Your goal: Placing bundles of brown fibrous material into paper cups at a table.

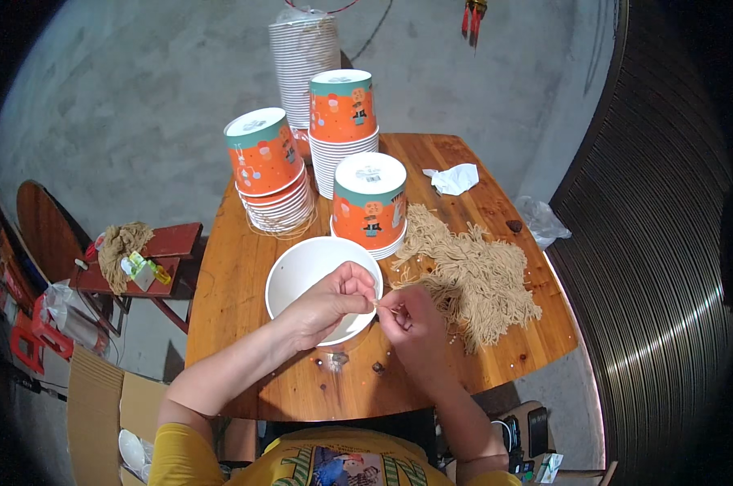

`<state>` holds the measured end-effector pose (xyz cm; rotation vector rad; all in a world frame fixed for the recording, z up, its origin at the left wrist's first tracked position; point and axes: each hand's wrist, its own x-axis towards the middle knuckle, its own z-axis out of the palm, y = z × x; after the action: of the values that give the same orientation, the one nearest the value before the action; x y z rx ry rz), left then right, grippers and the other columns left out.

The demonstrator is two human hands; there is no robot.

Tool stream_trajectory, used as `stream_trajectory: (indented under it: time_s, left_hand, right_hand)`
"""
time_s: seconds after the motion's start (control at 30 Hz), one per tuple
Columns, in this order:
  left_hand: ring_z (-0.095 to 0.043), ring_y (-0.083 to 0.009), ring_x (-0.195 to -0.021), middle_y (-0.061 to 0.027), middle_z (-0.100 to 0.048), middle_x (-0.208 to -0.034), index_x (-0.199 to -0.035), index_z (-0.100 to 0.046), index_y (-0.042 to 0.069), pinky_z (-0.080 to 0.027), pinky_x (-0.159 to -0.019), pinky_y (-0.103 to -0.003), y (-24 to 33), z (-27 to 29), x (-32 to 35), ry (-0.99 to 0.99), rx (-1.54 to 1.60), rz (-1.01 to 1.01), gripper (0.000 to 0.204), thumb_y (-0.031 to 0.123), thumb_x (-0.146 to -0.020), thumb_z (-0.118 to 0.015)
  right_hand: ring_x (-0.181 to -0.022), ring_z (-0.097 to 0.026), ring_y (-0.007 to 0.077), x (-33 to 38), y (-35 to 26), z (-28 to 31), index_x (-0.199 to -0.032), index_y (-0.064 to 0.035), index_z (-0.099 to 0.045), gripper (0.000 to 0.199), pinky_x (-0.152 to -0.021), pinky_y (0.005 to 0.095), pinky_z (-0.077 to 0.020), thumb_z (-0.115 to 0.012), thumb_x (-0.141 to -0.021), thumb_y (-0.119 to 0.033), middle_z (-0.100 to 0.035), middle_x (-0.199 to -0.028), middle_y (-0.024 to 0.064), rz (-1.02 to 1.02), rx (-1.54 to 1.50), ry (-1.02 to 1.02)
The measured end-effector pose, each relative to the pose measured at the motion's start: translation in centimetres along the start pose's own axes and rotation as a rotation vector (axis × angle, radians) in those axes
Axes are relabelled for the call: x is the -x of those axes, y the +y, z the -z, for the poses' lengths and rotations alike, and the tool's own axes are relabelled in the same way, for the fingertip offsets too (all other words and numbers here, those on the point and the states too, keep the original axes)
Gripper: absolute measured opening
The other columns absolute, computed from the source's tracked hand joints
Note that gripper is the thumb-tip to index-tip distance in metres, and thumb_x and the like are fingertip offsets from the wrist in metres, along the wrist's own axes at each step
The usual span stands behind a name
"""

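My left hand (334,304) reaches over the rim of a white paper bucket (289,271), its thumb and fingers pinched together. Close against it, to the right of the bucket, my right hand (415,324) pinches too. Between the two sets of fingertips shows a thin tan bit that looks like string; its ends are hidden by the fingers. Just beyond my right hand lies a heap of tan strings (484,283), loose and tangled. Behind the white bucket, an upside-down orange and green paper bucket (369,211) tops a short stack.
More upside-down bucket stacks stand at the table's (245,364) far left (265,158) and far middle (342,105), with a tall white stack (304,65) behind. A crumpled tissue (453,179) lies far right. Left of the table is a red bench (176,239); a cardboard box (95,405) sits lower left.
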<state>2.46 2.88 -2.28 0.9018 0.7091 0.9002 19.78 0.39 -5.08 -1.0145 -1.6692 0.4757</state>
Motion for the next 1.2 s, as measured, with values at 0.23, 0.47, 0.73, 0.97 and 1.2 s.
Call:
stream_trajectory:
  time_s: [0.23,0.47,0.73,0.97,1.2]
  left_hand:
    - [-0.057,-0.0085,-0.082,-0.0018,-0.058,-0.09,-0.102,-0.05,0.007,-0.048,-0.078,-0.021,-0.2,-0.2,0.1,0.044,-0.1,-0.053,0.03,-0.009,-0.079,-0.062]
    - [-0.055,-0.0079,-0.085,-0.0011,-0.057,-0.092,-0.099,-0.05,0.007,-0.047,-0.081,-0.021,-0.1,-0.5,0.3,0.086,-0.283,-0.079,0.028,-0.008,-0.079,-0.062]
    - [-0.056,-0.0086,-0.083,-0.0018,-0.058,-0.091,-0.099,-0.051,0.006,-0.047,-0.08,-0.021,-0.3,-0.1,-0.2,0.049,-0.172,-0.032,0.029,-0.011,-0.078,-0.061]
    - [-0.056,-0.0083,-0.084,-0.0011,-0.057,-0.092,-0.098,-0.051,0.006,-0.047,-0.08,-0.02,-0.2,0.1,-0.1,0.052,-0.127,-0.016,0.029,-0.011,-0.077,-0.061]
    - [-0.053,-0.0063,-0.083,0.0009,-0.055,-0.091,-0.097,-0.05,0.008,-0.044,-0.078,-0.019,-0.4,-0.7,0.0,0.095,-0.354,-0.111,0.027,-0.008,-0.078,-0.062]
  right_hand:
    - [-0.063,-0.06,0.0169,-0.4,0.1,0.3,-0.089,-0.0073,-0.058,0.016,-0.054,0.0301,-0.0483,-0.07,-0.078,-0.004,-0.056,-0.079,0.0049,0.014,0.047,-0.052]
    - [-0.063,-0.056,0.0118,-0.8,-0.6,0.7,-0.086,-0.005,-0.057,0.008,-0.058,0.0268,-0.0463,-0.064,-0.084,-0.009,-0.058,-0.073,0.0034,-0.229,-0.116,-0.185]
    - [-0.066,-0.055,0.0075,-0.4,0.6,0.5,-0.091,-0.0028,-0.061,0.009,-0.061,0.0244,-0.0454,-0.059,-0.09,-0.011,-0.06,-0.072,0.0009,-0.438,-0.421,-0.198]
    - [-0.062,-0.057,0.0112,-0.2,-0.2,0.5,-0.092,-0.0051,-0.061,0.008,-0.055,0.027,-0.0455,-0.064,-0.085,-0.009,-0.061,-0.072,0.0033,-0.256,-0.14,-0.136]
    - [-0.06,-0.053,0.0092,-0.6,0.2,0.3,-0.088,-0.0054,-0.06,0.008,-0.053,0.0261,-0.0428,-0.065,-0.085,-0.011,-0.059,-0.073,0.0004,-0.078,0.038,-0.1]
